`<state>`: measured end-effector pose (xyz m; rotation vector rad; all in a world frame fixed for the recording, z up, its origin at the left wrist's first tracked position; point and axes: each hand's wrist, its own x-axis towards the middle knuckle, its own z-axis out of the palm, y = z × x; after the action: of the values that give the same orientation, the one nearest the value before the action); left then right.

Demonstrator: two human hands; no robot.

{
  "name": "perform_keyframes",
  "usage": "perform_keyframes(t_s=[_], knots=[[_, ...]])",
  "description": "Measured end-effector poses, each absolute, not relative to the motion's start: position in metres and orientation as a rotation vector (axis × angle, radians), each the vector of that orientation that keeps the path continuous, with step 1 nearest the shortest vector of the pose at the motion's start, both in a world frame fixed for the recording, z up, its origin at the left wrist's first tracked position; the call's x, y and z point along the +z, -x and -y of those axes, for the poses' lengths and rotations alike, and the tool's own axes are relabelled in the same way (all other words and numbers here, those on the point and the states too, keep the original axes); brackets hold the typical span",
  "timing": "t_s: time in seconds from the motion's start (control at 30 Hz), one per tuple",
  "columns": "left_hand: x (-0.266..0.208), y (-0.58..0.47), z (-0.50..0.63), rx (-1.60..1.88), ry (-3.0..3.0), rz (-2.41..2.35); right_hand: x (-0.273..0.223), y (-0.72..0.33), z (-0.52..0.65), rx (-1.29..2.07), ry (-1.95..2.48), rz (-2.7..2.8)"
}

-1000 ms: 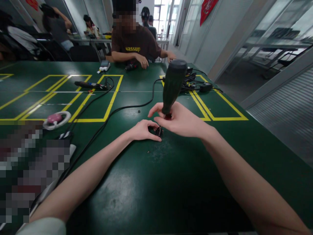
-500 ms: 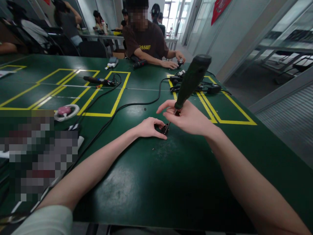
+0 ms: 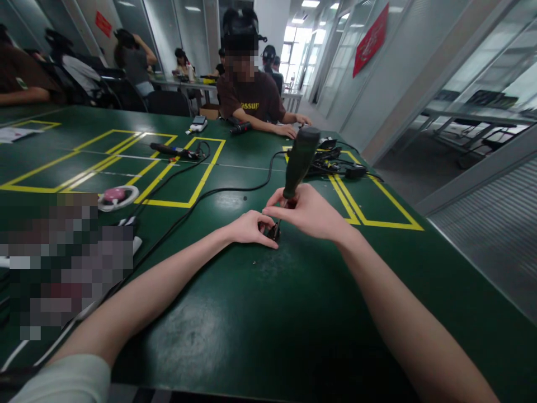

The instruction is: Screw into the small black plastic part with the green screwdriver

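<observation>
On the green table (image 3: 235, 291), my left hand (image 3: 248, 228) grips a small black part (image 3: 274, 232) between thumb and fingers. What kind of part it is, I cannot make out. My right hand (image 3: 312, 211) is closed round the lower end of a screwdriver (image 3: 301, 159) with a dark green handle. The shaft slants down, and its tip meets the black part beside my left fingertips. A tiny metallic piece (image 3: 254, 262), perhaps a screw, lies on the table just in front of my left hand.
A black cable (image 3: 210, 193) crosses the table at the left. An electric screwdriver (image 3: 176, 150) lies beyond it. Dark cables and adapters (image 3: 331, 162) are heaped at the far right. A white ring with a pink centre (image 3: 118, 197) lies left. A person (image 3: 251, 106) sits opposite.
The camera view has tilted up a little. The screwdriver now stands more upright, and my right hand has come nearer my left. Both hands keep their holds.
</observation>
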<state>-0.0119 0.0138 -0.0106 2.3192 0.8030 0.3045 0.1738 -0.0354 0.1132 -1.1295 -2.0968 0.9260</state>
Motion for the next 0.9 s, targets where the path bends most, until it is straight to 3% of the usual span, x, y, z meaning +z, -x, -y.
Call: perform_keyframes(t_s=[0.47, 0.9], knots=[[-0.003, 0.009, 0.002, 0.459, -2.683, -0.773, 0.139, -0.199, 0.039, 1.128, 1.182, 2.184], [-0.003, 0.007, 0.003, 0.311, -2.768, -0.855, 0.138, -0.192, 0.040, 0.652, 1.243, 2.316]])
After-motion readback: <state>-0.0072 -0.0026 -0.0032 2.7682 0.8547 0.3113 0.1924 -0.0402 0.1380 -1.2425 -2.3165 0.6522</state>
